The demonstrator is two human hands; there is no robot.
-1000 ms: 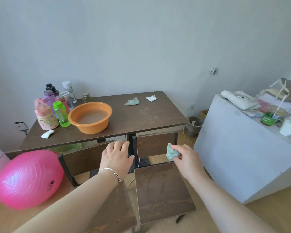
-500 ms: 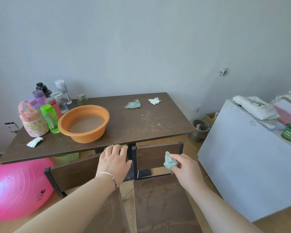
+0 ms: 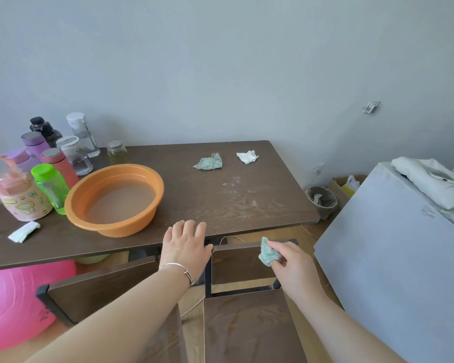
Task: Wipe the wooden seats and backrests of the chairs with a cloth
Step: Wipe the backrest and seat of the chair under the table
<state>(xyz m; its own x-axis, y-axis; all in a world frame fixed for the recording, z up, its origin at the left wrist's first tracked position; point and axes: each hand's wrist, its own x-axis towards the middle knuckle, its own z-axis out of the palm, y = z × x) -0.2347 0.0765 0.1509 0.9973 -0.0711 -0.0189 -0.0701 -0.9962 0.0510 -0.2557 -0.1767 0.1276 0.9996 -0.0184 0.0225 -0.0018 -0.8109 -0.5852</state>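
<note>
Head view, looking down over two wooden chairs drawn up to a dark tabletop (image 3: 220,203). Pinching a crumpled green cloth (image 3: 268,254) in the right hand (image 3: 292,265), grip clamped on it with fingers curled, and holding it at the top edge of the right chair backrest (image 3: 236,262), near that backrest's right end. Laying the left hand (image 3: 185,248) flat, grip apart with fingers straight, over the gap between that backrest and the left chair backrest (image 3: 102,288), fingertips reaching the tabletop's front edge; wearing a silver bracelet (image 3: 180,267) on that wrist. Showing the right chair seat (image 3: 247,331) beside the right forearm. Taking in, on the tabletop, an orange basin (image 3: 95,224) of cloudy water, bottles (image 3: 59,165) clustered to its left, a teal rag (image 3: 208,162) and a white tissue (image 3: 247,156) farther back. Framing a pink ball (image 3: 11,307) at lower left and a white cabinet (image 3: 391,258) at right
</note>
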